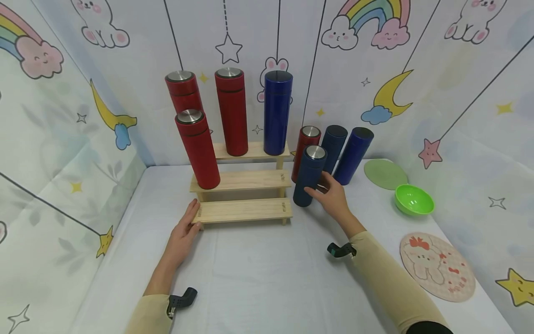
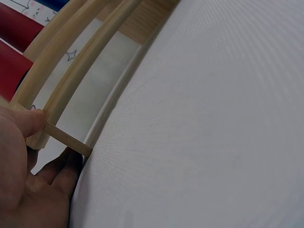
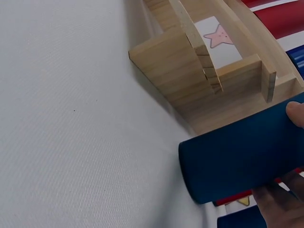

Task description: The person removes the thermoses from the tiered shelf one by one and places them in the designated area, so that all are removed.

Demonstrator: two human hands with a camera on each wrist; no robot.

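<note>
A three-step wooden rack [image 1: 244, 211] stands on the white table. My left hand [image 1: 183, 234] holds its front left corner; in the left wrist view the thumb [image 2: 29, 122] lies at the lowest step's end and the fingers are beside the side board. My right hand [image 1: 331, 197] grips a dark blue thermos bottle [image 1: 308, 178] with a silver lid, upright just right of the rack. On the top step are two red bottles [image 1: 232, 113] [image 1: 183, 93] and a bright blue bottle [image 1: 277, 113]. Another red bottle [image 1: 199, 150] stands on the middle step's left end.
Behind the held bottle stand a red bottle [image 1: 306, 139], a dark blue bottle [image 1: 333, 144] and a bright blue bottle [image 1: 353, 155]. Farther right are a green round mat [image 1: 384, 174], a green bowl [image 1: 413, 200] and a pink bunny mat [image 1: 438, 269]. A patterned curtain [image 1: 471, 102] closes off the back.
</note>
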